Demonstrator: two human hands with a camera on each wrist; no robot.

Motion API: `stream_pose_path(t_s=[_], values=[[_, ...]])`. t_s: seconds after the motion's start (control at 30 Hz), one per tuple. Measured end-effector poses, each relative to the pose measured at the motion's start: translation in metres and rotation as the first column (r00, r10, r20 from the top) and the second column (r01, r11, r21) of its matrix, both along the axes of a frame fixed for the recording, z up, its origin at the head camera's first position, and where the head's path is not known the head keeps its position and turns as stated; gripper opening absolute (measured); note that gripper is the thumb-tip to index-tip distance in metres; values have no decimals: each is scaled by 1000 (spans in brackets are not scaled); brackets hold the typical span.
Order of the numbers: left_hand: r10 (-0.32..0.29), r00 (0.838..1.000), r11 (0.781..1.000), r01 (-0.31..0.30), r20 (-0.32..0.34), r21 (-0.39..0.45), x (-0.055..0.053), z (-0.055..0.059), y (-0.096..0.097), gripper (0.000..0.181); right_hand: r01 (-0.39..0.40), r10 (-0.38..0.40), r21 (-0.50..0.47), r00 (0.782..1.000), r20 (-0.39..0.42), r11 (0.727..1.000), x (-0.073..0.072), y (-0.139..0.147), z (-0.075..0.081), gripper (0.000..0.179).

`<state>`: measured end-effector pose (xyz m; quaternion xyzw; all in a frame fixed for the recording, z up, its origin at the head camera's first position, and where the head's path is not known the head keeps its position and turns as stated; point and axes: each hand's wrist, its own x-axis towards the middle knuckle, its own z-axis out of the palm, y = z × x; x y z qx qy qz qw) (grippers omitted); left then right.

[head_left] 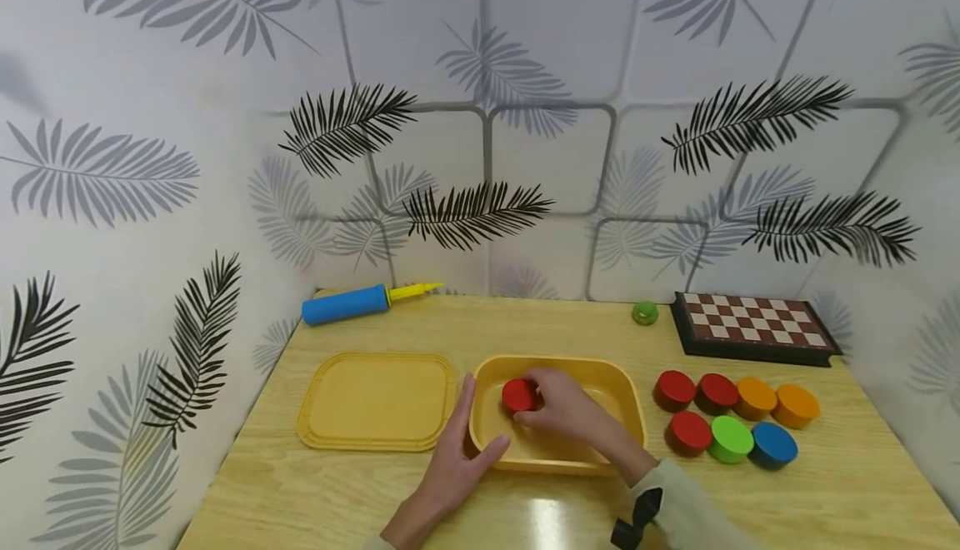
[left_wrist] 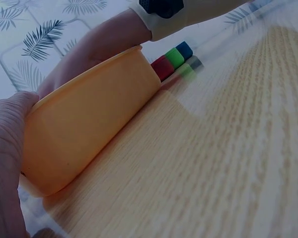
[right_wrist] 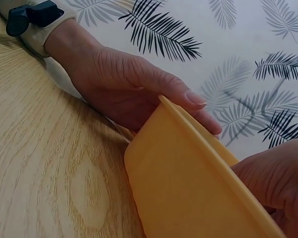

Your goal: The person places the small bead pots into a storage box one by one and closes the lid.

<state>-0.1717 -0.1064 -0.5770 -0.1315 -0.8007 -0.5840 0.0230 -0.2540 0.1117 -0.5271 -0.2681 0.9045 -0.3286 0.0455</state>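
Note:
A yellow rectangular plastic tub (head_left: 555,465) stands at the middle of the table. Inside it, my right hand (head_left: 566,407) pinches a short red cylinder (head_left: 517,397) near the tub's left part. My left hand (head_left: 456,460) rests against the tub's near left corner, fingers straight along the outer left side and thumb stretched along the front. In the right wrist view, the left thumb (right_wrist: 191,96) lies by the rim. The tub wall (left_wrist: 89,119) hides the red cylinder in both wrist views.
Left of the tub lies a yellow lid (head_left: 375,400). To its right stand several short cylinders, including a green one (head_left: 731,438) and a blue one (head_left: 773,445). Along the back are a blue pump (head_left: 347,305), a small green object (head_left: 645,312) and a checkered board (head_left: 753,321).

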Motion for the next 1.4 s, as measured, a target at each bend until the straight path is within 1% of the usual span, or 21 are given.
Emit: stream_pose_path(t_s=[0.13,0.27,0.33,0.47,0.53,0.6,0.7,0.77,0.87,1.0,1.07,1.13,1.27,1.4], values=[[-10,1000,1000,10,8,12,0,1,0,96,4,-4,-25,1000,9,1000,-4,-5,-3,42],[-15,1000,1000,15,8,5,1,1,0,96,-4,4,-60,1000,2,998,-5,-8,-4,38],[-12,1000,1000,12,-2,0,0,0,0,96,-13,13,-102,1000,-2,995,-5,-10,-4,35],[-1,999,1000,0,-35,-9,-1,-1,1,95,-42,36,-178,999,-36,983,-4,-11,-1,33],[3,999,1000,-3,-49,-15,-1,-2,2,95,-54,45,-194,998,-54,979,-2,-10,1,32],[2,999,1000,-3,-53,-11,0,-2,2,94,-55,46,-201,998,-51,978,0,-8,5,32],[-6,999,1000,6,-34,-4,1,-1,3,95,-25,18,-216,999,-34,976,7,1,12,34],[-9,1000,1000,9,-21,3,1,0,3,95,-3,-7,-219,999,-42,976,11,9,17,35],[-9,1000,1000,9,-15,5,0,0,2,95,12,-31,-224,996,-84,975,17,25,22,38],[5,1000,1000,-5,-24,6,0,-2,2,95,29,-65,-232,986,-152,972,23,51,24,40],[7,1000,1000,-7,-28,7,0,-3,2,95,67,-113,-242,977,-181,968,28,66,25,42],[4,999,1000,-4,-32,3,0,-3,2,95,118,-174,-257,962,-208,959,34,83,25,44],[-3,999,1000,3,-37,5,0,-2,3,95,227,-301,-281,918,-258,932,46,120,26,46],[4,999,1000,-3,-48,4,0,-2,4,95,338,-412,-294,878,-244,894,56,158,29,48]])
